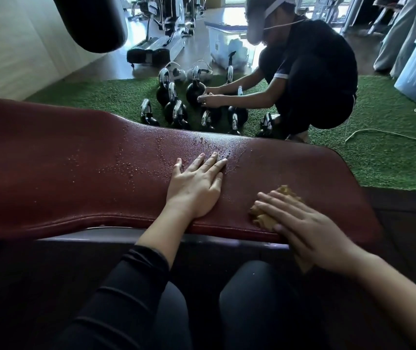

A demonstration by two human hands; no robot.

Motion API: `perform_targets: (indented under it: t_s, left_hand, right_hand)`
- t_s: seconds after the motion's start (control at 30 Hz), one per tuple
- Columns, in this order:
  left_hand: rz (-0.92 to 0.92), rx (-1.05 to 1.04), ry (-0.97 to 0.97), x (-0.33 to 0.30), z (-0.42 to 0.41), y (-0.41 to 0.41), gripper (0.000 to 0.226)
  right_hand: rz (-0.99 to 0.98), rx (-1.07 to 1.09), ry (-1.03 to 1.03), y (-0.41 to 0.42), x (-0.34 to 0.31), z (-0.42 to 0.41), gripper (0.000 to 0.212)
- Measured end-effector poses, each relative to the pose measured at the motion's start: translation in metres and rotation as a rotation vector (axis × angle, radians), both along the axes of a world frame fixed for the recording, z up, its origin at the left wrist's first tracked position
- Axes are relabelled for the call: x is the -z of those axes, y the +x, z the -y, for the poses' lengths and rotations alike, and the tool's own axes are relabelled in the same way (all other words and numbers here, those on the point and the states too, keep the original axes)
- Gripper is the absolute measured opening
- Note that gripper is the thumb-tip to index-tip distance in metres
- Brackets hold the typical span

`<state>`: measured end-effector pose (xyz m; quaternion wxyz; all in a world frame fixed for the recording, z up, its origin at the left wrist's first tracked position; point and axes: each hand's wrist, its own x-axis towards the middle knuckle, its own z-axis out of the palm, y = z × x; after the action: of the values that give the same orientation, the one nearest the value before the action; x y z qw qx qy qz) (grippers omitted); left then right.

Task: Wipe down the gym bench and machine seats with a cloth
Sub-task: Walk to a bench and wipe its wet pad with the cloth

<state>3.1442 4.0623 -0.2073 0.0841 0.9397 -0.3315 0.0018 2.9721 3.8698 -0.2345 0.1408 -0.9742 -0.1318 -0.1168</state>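
The dark red padded desk (75, 173) crosses the view from 9 o'clock to 3 o'clock, and its surface carries many small water drops (131, 162), mostly around the middle and toward 12 o'clock of the left hand.

The left hand (194, 188) lies flat on the desk, palm down. Its fingers (213, 164) are straight and slightly spread, and the fingertips touch the wet zone. It holds nothing.

The right hand (300, 223) is at about 4 o'clock from the left hand, near the front edge of the desk. It presses down on a yellow-brown cloth (285, 193), which is crumpled under it. The fingers of this hand are straight and close to each other, lying over the cloth; the cloth shows beyond the fingertips, beside the hand, and a corner hangs below the wrist over the edge of the desk.

At 6 o'clock the person's legs (252, 311) in dark trousers are visible.

Behind the desk, at 12 o'clock, a green turf mat (378, 152) carries a group of black kettlebells (176, 109) with shiny handles. Another person (313, 79) in dark clothes crouches there, both hands at the kettlebells. A clear plastic box (227, 46) stands farther behind, and a dark punching bag (93, 24) hangs at 11 o'clock.
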Motion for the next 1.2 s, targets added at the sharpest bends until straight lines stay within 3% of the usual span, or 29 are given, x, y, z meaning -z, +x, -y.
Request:
perform_targets:
  t_s: [0.17, 0.27, 0.43, 0.57, 0.73, 0.93, 1.03, 1.2]
  left_hand:
    - [0.001, -0.003, -0.004, 0.001, 0.001, -0.001, 0.049]
    - [-0.001, -0.002, -0.01, 0.001, 0.002, 0.0, 0.048]
    - [-0.05, -0.005, -0.112, 0.002, -0.002, 0.006, 0.048]
    - [-0.042, -0.017, -0.107, 0.002, -0.006, 0.008, 0.049]
    - [-0.042, -0.098, 0.006, -0.001, 0.0, 0.013, 0.052]
    - [-0.047, -0.15, 0.048, -0.005, 0.006, 0.033, 0.052]
    - [-0.045, -0.161, 0.073, -0.007, 0.009, 0.04, 0.052]
    - [-0.05, -0.185, 0.044, -0.005, 0.013, 0.052, 0.052]
  right_hand:
    - [-0.134, 0.227, 0.269, 0.031, -0.008, 0.038, 0.039]
    - [-0.176, 0.317, 0.181, 0.063, -0.015, 0.012, 0.044]
    - [-0.029, 0.094, 0.022, 0.046, -0.009, -0.049, 0.051]
    - [0.011, -0.09, 0.024, 0.009, -0.007, -0.013, 0.045]
    - [-0.059, 0.053, 0.261, 0.02, -0.009, 0.03, 0.042]
    - [0.023, 0.164, 0.388, 0.072, -0.017, -0.003, 0.036]
    - [0.013, 0.175, 0.308, 0.076, -0.015, -0.028, 0.041]
    - [-0.171, 0.257, 0.098, 0.082, -0.02, -0.035, 0.047]
